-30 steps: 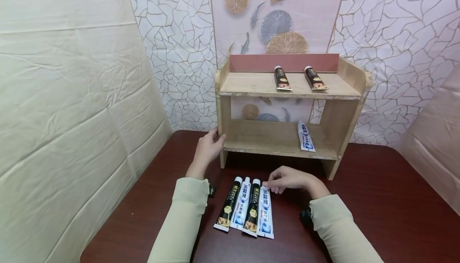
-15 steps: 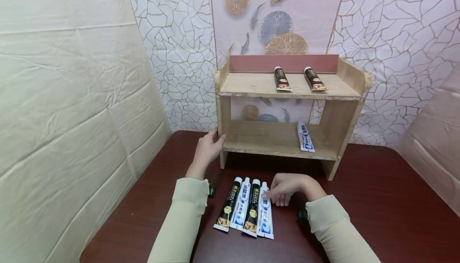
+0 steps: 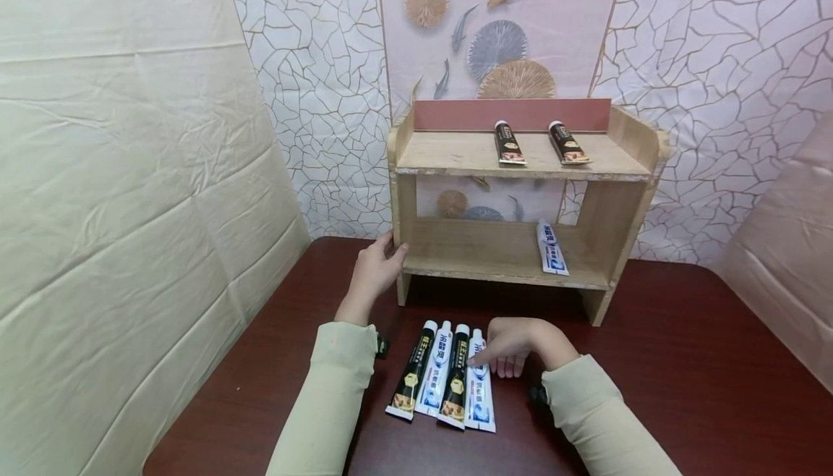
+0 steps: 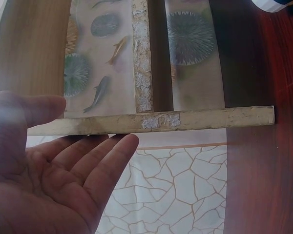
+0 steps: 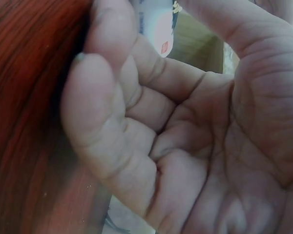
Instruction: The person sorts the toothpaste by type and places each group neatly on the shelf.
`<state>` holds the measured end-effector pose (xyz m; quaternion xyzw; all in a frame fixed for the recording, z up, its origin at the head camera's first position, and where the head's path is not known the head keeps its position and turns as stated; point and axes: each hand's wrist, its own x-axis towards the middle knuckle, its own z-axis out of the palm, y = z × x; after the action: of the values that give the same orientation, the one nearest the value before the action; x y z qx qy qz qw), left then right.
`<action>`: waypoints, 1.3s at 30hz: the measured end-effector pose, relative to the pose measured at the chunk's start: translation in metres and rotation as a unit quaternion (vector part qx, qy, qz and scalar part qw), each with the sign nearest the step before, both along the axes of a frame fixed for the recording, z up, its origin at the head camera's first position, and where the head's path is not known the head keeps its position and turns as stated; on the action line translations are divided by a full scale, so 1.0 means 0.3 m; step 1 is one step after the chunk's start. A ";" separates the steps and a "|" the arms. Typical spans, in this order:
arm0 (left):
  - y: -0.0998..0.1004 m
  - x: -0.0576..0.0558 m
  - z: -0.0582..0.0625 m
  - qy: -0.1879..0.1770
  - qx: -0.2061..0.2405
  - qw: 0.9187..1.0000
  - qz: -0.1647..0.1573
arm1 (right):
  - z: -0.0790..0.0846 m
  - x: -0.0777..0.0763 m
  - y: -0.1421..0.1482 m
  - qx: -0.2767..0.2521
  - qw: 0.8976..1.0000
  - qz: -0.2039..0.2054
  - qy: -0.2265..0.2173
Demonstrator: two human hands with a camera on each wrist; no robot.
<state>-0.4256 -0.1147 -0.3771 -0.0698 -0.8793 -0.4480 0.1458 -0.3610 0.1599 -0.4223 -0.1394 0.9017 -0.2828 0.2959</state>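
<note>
At the wooden shelf's (image 3: 398, 208) left side panel, my left hand (image 3: 376, 266) grips the upright, thumb inside and fingers outside; the left wrist view shows this panel (image 4: 200, 119) between them. My right hand (image 3: 514, 341) lies low over the rightmost white-and-blue toothpaste tube (image 3: 480, 400), its thumb stretched across the tube. The other fingers (image 5: 95, 107) bend loosely beside the tube, and the palm holds nothing. Left of it lie a black toothpaste tube (image 3: 455, 385), another white-and-blue tube (image 3: 434, 382) and another black tube (image 3: 411, 378), caps toward the shelf.
Two black tubes, a left one (image 3: 509, 145) and a right one (image 3: 567, 145), lie on the top shelf. One white-and-blue tube (image 3: 552, 250) is on the lower shelf toward the right. The dark red table (image 3: 273, 367) extends around the shelf.
My right hand has moved from the cap end of the rightmost white tube down toward its middle, its thumb now reaching across. The left hand and the tubes stay put.
</note>
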 end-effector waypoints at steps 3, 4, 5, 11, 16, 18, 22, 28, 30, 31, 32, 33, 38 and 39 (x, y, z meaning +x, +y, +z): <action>0.000 -0.002 0.000 0.001 0.000 1.000 0.000 | 0.002 0.002 -0.006 0.007 1.000 -0.008 -0.001; 0.000 -0.002 0.000 0.001 -0.001 1.000 0.000 | 0.003 0.002 -0.008 0.009 1.000 -0.010 -0.002; 0.000 -0.003 -0.001 0.002 -0.001 1.000 0.001 | 0.003 0.002 -0.008 0.009 1.000 -0.011 -0.002; -0.001 0.001 0.000 0.003 -0.001 1.000 0.000 | 0.002 0.003 -0.006 0.010 1.000 -0.011 -0.005; -0.002 0.004 0.000 0.000 -0.003 1.000 -0.005 | 0.002 0.005 -0.001 0.015 1.000 -0.004 -0.007; -0.002 0.005 0.001 -0.001 -0.005 1.000 -0.005 | 0.001 0.006 -0.001 0.016 1.000 -0.003 -0.006; -0.002 0.005 0.002 -0.001 -0.005 1.000 -0.005 | 0.001 0.008 -0.005 0.012 1.000 -0.009 -0.006; -0.006 -0.002 -0.002 -0.001 -0.004 1.000 0.000 | 0.003 0.006 -0.014 0.009 1.000 -0.020 -0.005; -0.007 -0.002 -0.003 0.000 -0.003 1.000 0.000 | 0.002 0.006 -0.015 0.010 1.000 -0.021 -0.004; -0.007 -0.002 -0.003 -0.001 -0.003 1.000 -0.001 | 0.002 0.006 -0.015 0.011 1.000 -0.021 -0.004; -0.007 0.000 -0.002 -0.002 -0.003 1.000 -0.001 | 0.001 0.005 -0.014 0.010 1.000 -0.022 -0.004; -0.007 0.000 -0.003 -0.003 -0.003 1.000 -0.001 | 0.000 0.005 -0.013 0.009 1.000 -0.023 -0.005; -0.003 0.003 0.000 -0.006 -0.003 1.000 -0.002 | -0.009 0.002 -0.008 0.003 1.000 -0.025 -0.008; -0.003 0.003 0.000 -0.005 -0.003 1.000 -0.002 | -0.010 0.002 -0.007 0.002 1.000 -0.026 -0.009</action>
<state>-0.4248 -0.1155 -0.3772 -0.0698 -0.8815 -0.4456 0.1399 -0.3605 0.1578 -0.4252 -0.1131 0.9029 -0.2899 0.2964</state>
